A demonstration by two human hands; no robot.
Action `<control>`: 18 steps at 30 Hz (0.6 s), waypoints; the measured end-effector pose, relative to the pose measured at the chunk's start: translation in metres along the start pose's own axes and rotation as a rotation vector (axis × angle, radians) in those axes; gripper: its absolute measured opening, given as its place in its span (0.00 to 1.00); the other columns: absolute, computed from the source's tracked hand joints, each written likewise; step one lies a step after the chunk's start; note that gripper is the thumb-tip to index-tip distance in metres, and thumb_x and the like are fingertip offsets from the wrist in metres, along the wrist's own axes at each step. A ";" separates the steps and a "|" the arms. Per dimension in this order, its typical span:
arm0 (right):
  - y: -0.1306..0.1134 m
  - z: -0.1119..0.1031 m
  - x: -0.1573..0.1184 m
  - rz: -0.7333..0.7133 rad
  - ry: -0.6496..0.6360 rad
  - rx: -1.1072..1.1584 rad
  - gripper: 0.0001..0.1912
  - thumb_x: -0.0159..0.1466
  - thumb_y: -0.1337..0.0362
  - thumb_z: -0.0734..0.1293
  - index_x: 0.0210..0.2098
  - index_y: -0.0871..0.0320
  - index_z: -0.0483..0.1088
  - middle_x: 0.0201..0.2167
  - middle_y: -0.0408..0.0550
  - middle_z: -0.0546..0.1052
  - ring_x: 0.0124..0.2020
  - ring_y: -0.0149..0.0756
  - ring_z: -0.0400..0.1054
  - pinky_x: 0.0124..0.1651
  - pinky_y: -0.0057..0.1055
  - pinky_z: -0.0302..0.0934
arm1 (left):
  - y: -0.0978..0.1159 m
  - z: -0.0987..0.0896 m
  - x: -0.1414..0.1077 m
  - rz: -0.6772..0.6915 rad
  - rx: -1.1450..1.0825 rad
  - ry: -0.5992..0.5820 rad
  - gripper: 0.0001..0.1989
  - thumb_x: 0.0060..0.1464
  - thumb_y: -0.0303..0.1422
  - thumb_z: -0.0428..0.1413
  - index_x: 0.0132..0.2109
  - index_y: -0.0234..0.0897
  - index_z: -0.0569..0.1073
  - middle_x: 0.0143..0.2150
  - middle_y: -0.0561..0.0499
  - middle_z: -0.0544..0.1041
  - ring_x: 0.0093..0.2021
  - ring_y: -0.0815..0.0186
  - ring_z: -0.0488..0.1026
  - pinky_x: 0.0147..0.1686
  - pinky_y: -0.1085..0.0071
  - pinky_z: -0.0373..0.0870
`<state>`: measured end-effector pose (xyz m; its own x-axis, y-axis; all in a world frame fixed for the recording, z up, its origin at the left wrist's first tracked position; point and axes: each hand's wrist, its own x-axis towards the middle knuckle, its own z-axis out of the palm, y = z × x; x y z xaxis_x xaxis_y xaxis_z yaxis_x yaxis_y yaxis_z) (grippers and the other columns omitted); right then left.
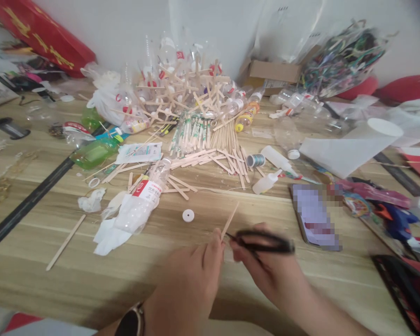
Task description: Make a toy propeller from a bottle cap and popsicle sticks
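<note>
Near the front middle of the table, my left hand (192, 270) pinches a flat wooden craft stick (231, 218) that points up and away. Close on its right, my right hand (269, 266) grips black scissors (266, 241), blurred by motion. Their dark tip meets the stick just above my left fingers; whether it cuts in cannot be made out. Beyond the hands lies a small white disc with a centre hole (188, 215). Another craft stick (66, 242) rests alone on the left.
A labelled plastic bottle (149, 189) lies on white tissue (114, 228). Behind it are piled craft sticks (227, 161), bundled sticks (191, 135) and several bottles. Glue bottles (267, 182) and a thread spool (255, 161) lie mid-table. On the right are a phone (310, 214) and a blue glue gun (399, 221).
</note>
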<state>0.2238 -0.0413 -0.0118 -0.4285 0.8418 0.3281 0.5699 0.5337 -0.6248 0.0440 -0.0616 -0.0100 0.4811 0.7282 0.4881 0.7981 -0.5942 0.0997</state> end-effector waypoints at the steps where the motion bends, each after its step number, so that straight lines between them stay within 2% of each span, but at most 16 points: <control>1: -0.002 0.001 0.001 0.147 -0.102 0.215 0.24 0.72 0.59 0.56 0.23 0.58 0.71 0.19 0.43 0.76 0.20 0.29 0.67 0.29 0.30 0.54 | -0.002 0.000 0.000 0.023 0.032 0.011 0.15 0.66 0.22 0.39 0.48 0.21 0.69 0.22 0.47 0.79 0.17 0.62 0.76 0.14 0.69 0.68; 3: -0.004 0.003 0.003 0.412 -0.276 0.592 0.29 0.71 0.50 0.56 0.20 0.57 0.69 0.16 0.44 0.74 0.19 0.30 0.65 0.26 0.28 0.55 | -0.006 0.001 0.000 0.068 0.068 0.038 0.15 0.66 0.22 0.39 0.50 0.20 0.68 0.23 0.46 0.79 0.19 0.63 0.76 0.17 0.70 0.68; 4: -0.005 0.004 0.004 0.507 -0.318 0.746 0.30 0.70 0.47 0.56 0.20 0.58 0.69 0.16 0.45 0.74 0.19 0.30 0.64 0.26 0.28 0.55 | -0.008 0.002 0.001 0.080 0.078 0.047 0.16 0.66 0.22 0.38 0.52 0.20 0.67 0.24 0.46 0.79 0.20 0.64 0.77 0.18 0.71 0.68; 7: -0.006 0.008 0.005 0.671 -0.288 1.033 0.26 0.66 0.44 0.60 0.24 0.58 0.68 0.14 0.43 0.72 0.17 0.29 0.63 0.25 0.27 0.55 | -0.014 0.006 0.002 0.101 0.081 0.037 0.18 0.66 0.21 0.36 0.56 0.20 0.64 0.26 0.45 0.80 0.23 0.64 0.77 0.20 0.71 0.67; 9: -0.005 0.010 0.006 0.668 -0.259 0.995 0.24 0.67 0.45 0.59 0.27 0.57 0.68 0.14 0.41 0.72 0.16 0.30 0.62 0.22 0.27 0.54 | -0.015 0.010 0.002 0.095 0.049 0.030 0.18 0.66 0.21 0.38 0.57 0.21 0.64 0.28 0.45 0.80 0.24 0.64 0.77 0.21 0.71 0.67; 11: -0.003 0.010 0.006 0.481 -0.174 0.671 0.22 0.70 0.50 0.57 0.26 0.56 0.68 0.16 0.43 0.74 0.18 0.32 0.65 0.24 0.28 0.55 | -0.013 0.012 0.002 0.038 -0.036 0.043 0.17 0.66 0.23 0.41 0.58 0.22 0.64 0.28 0.46 0.80 0.24 0.64 0.76 0.22 0.71 0.67; 13: 0.000 0.006 0.005 0.148 -0.004 0.186 0.19 0.71 0.59 0.57 0.27 0.57 0.70 0.21 0.45 0.77 0.23 0.33 0.69 0.30 0.31 0.56 | -0.010 0.011 0.003 -0.079 -0.202 0.049 0.16 0.67 0.26 0.43 0.57 0.26 0.67 0.28 0.47 0.80 0.24 0.63 0.76 0.24 0.71 0.69; 15: 0.002 0.000 0.002 -0.145 0.144 -0.230 0.13 0.71 0.67 0.56 0.37 0.58 0.71 0.26 0.45 0.79 0.26 0.33 0.71 0.37 0.34 0.55 | -0.006 0.005 0.005 -0.266 -0.439 -0.009 0.17 0.67 0.30 0.43 0.56 0.33 0.70 0.29 0.48 0.81 0.26 0.63 0.77 0.27 0.71 0.70; 16: 0.002 -0.004 0.001 -0.245 0.173 -0.365 0.12 0.71 0.70 0.55 0.41 0.58 0.70 0.27 0.45 0.80 0.27 0.33 0.72 0.39 0.35 0.54 | -0.005 0.002 0.007 -0.380 -0.575 -0.073 0.17 0.67 0.32 0.43 0.55 0.36 0.71 0.29 0.49 0.81 0.27 0.63 0.77 0.27 0.72 0.70; 18: 0.001 -0.010 -0.002 -0.349 0.166 -0.505 0.13 0.71 0.73 0.54 0.44 0.59 0.68 0.30 0.46 0.81 0.30 0.34 0.74 0.41 0.36 0.52 | -0.005 -0.006 0.012 -0.633 -0.828 -0.187 0.18 0.67 0.39 0.43 0.54 0.39 0.72 0.21 0.54 0.76 0.21 0.66 0.73 0.20 0.75 0.65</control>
<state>0.2326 -0.0413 -0.0058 -0.5570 0.5915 0.5830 0.6944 0.7167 -0.0636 0.0438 -0.0520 0.0002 0.1687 0.9856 0.0064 0.4604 -0.0846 0.8837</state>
